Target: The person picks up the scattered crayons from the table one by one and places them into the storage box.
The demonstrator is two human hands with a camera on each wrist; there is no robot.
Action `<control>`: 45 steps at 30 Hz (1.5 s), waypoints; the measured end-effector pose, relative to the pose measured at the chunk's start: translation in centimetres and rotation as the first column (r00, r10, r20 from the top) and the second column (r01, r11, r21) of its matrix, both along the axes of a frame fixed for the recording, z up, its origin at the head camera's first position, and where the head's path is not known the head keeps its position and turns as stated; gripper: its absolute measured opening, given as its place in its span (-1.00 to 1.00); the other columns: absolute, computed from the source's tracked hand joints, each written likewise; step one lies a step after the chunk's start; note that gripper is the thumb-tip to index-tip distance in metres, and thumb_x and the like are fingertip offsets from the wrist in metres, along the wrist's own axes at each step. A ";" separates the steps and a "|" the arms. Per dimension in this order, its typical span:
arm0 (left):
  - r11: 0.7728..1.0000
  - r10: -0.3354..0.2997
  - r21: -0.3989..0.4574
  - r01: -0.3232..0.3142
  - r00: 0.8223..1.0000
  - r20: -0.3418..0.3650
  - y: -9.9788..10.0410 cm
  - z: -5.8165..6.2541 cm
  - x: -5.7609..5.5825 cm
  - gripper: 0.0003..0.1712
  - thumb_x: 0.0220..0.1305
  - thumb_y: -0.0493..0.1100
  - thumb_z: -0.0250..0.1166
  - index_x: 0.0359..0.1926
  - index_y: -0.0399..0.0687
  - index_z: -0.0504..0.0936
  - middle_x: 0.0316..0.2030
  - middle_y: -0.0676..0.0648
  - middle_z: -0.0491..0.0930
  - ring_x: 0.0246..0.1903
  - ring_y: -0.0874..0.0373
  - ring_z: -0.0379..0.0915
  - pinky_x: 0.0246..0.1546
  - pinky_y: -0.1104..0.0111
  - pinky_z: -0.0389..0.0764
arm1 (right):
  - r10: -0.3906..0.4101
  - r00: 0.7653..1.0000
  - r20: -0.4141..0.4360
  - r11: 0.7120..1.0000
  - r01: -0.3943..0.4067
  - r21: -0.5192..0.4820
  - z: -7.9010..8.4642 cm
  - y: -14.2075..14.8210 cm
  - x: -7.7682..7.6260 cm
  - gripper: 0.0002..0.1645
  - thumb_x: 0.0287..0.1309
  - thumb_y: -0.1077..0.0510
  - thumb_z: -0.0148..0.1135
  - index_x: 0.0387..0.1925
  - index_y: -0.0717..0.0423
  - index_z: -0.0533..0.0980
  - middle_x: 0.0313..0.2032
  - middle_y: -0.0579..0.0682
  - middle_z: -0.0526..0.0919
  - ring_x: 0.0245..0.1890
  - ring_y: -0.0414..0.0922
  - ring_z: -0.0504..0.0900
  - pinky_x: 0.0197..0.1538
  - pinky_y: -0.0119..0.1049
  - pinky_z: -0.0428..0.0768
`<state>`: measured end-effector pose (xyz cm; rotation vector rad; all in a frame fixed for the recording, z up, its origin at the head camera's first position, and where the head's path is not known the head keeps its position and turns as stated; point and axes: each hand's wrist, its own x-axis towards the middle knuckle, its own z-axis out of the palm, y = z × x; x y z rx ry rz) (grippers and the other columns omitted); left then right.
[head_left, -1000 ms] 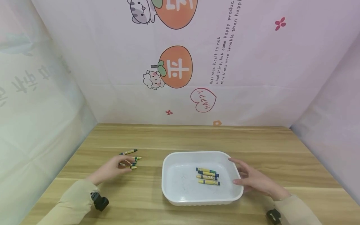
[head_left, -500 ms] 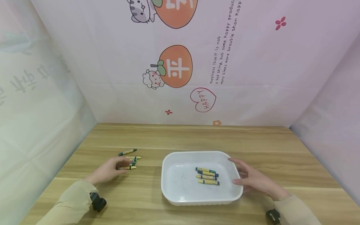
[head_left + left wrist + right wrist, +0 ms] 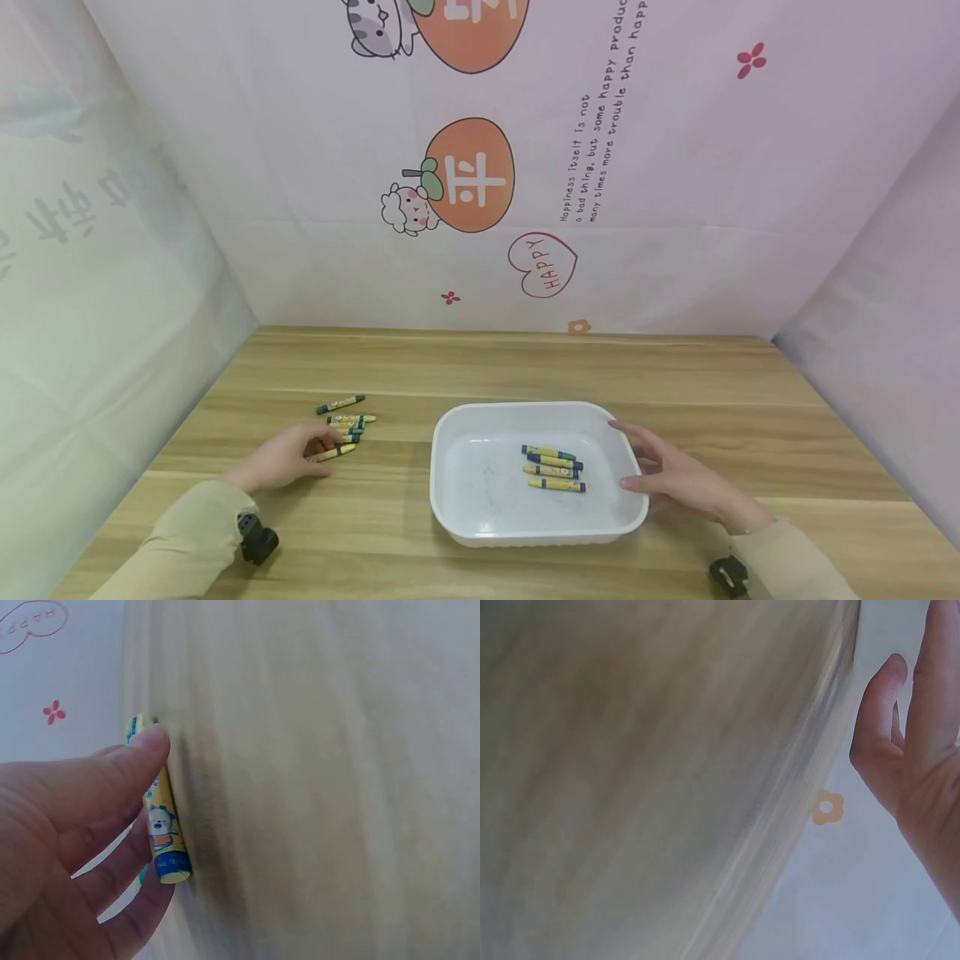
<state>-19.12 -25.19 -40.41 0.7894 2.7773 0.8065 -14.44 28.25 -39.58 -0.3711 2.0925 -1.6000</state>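
My left hand (image 3: 288,456) is over the left part of the table, with thumb and fingers around a yellow-wrapped crayon (image 3: 161,817). In the left wrist view the thumb overlaps the crayon's upper part and the fingers lie behind it. Several more crayons (image 3: 351,420) lie just beyond this hand, one dark-tipped crayon (image 3: 341,405) a little farther off. My right hand (image 3: 675,479) holds the right side of a white plastic tub (image 3: 487,533), thumb and a finger at its rim. Several crayons (image 3: 551,471) lie side by side in the tub.
The wooden table (image 3: 420,367) runs back to a printed white curtain (image 3: 660,275), with more cloth hanging at the left and right sides. A small black device (image 3: 257,540) is strapped to the left wrist, a similar one (image 3: 728,575) to the right.
My left hand has drawn back slightly to the left and nearer, and the nearest crayon has shifted and turned with it, uncovering the other crayons. The right hand and the tub stay put.
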 end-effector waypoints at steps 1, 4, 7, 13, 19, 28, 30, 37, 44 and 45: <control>1.000 0.000 -0.012 0.000 1.000 -0.004 0.0 0.0 0.0 -0.57 -0.02 -0.27 0.44 -0.07 -0.27 0.59 -0.27 -0.02 0.58 -0.27 0.15 0.48 -0.24 0.35 0.55 | -0.003 1.000 0.003 1.000 0.003 -0.002 0.0 0.0 0.0 0.01 0.17 0.25 0.22 0.44 0.17 -0.21 0.27 0.64 -0.09 0.18 0.40 0.34 -0.18 0.04 0.65; 0.999 0.010 -0.036 -0.010 1.000 0.001 0.0 -0.1 0.0 -0.59 -0.05 -0.30 0.45 -0.10 -0.26 0.60 -0.34 0.04 0.52 -0.34 0.24 0.42 -0.33 0.40 0.52 | -0.006 1.000 0.007 1.000 0.006 -0.009 0.0 0.0 0.0 0.02 0.17 0.25 0.23 0.44 0.18 -0.22 0.27 0.64 -0.10 0.17 0.40 0.34 -0.18 0.05 0.65; 0.999 0.015 -0.053 -0.014 1.000 0.006 0.1 -0.1 0.0 -0.60 -0.05 -0.31 0.45 -0.11 -0.27 0.60 -0.36 0.05 0.51 -0.37 0.26 0.41 -0.36 0.41 0.51 | -0.005 1.000 0.011 1.000 0.005 -0.014 0.0 0.0 -0.1 0.02 0.17 0.26 0.23 0.44 0.19 -0.22 0.27 0.64 -0.10 0.17 0.39 0.35 -0.18 0.06 0.64; 0.996 0.013 -0.083 -0.013 1.000 0.002 0.2 0.0 -0.1 -0.61 -0.03 -0.33 0.43 -0.11 -0.26 0.61 -0.37 0.05 0.50 -0.38 0.26 0.40 -0.38 0.41 0.50 | 0.001 1.000 0.005 1.000 -0.001 -0.021 -0.2 0.1 -0.1 0.02 0.16 0.26 0.23 0.43 0.19 -0.21 0.26 0.65 -0.10 0.15 0.35 0.39 -0.19 0.06 0.64; 0.997 0.000 -0.079 0.000 1.000 0.003 0.0 -0.4 -0.3 -0.63 -0.03 -0.33 0.43 -0.12 -0.24 0.61 -0.38 0.06 0.49 -0.39 0.28 0.40 -0.39 0.42 0.50 | 0.008 1.000 0.002 1.000 -0.008 -0.024 -0.3 0.2 -0.1 0.02 0.17 0.26 0.23 0.43 0.19 -0.21 0.25 0.65 -0.07 0.15 0.33 0.40 -0.19 0.06 0.64; 0.996 -0.018 -0.091 0.019 1.000 0.020 -0.3 -0.4 -0.8 -0.65 0.00 -0.33 0.41 -0.12 -0.20 0.60 -0.38 0.07 0.49 -0.38 0.29 0.39 -0.38 0.42 0.49 | -0.005 1.000 0.005 1.000 0.005 -0.007 -0.2 0.1 0.0 0.02 0.17 0.26 0.23 0.44 0.17 -0.21 0.26 0.64 -0.06 0.16 0.35 0.37 -0.18 0.05 0.65; 0.996 -0.024 -0.090 0.026 0.999 0.029 -0.3 -0.3 -0.9 -0.66 0.01 -0.32 0.41 -0.12 -0.20 0.60 -0.37 0.07 0.49 -0.37 0.29 0.39 -0.38 0.42 0.49 | -0.006 1.000 0.006 1.000 0.006 -0.008 -0.1 0.0 0.0 0.02 0.16 0.26 0.23 0.44 0.18 -0.21 0.26 0.64 -0.07 0.16 0.35 0.37 -0.18 0.05 0.65; 0.996 -0.020 -0.085 0.022 0.999 0.033 -0.3 0.1 -1.3 -0.65 0.01 -0.27 0.41 -0.12 -0.16 0.60 -0.37 0.08 0.49 -0.36 0.31 0.38 -0.37 0.44 0.49 | -0.007 1.000 0.011 1.000 0.007 -0.006 0.1 -0.1 0.0 0.03 0.16 0.26 0.24 0.44 0.18 -0.21 0.26 0.64 -0.08 0.16 0.34 0.37 -0.18 0.05 0.65; 0.999 -0.017 -0.050 0.016 1.000 -0.022 1.6 1.3 -2.1 -0.63 0.06 -0.29 0.39 -0.05 -0.20 0.59 -0.35 0.08 0.55 -0.33 0.26 0.42 -0.35 0.41 0.48 | -0.002 1.000 0.007 1.000 0.002 -0.007 -0.1 0.1 0.0 0.02 0.16 0.27 0.24 0.44 0.19 -0.20 0.25 0.64 -0.06 0.16 0.36 0.36 -0.19 0.04 0.65; 0.999 -0.021 -0.049 0.020 0.999 -0.028 1.9 1.5 -2.2 -0.62 0.06 -0.29 0.39 -0.04 -0.19 0.59 -0.34 0.08 0.55 -0.32 0.26 0.43 -0.35 0.41 0.49 | -0.002 1.000 0.007 1.000 0.002 -0.008 -0.2 0.1 0.0 0.02 0.16 0.27 0.24 0.44 0.19 -0.21 0.25 0.64 -0.06 0.16 0.36 0.37 -0.19 0.04 0.65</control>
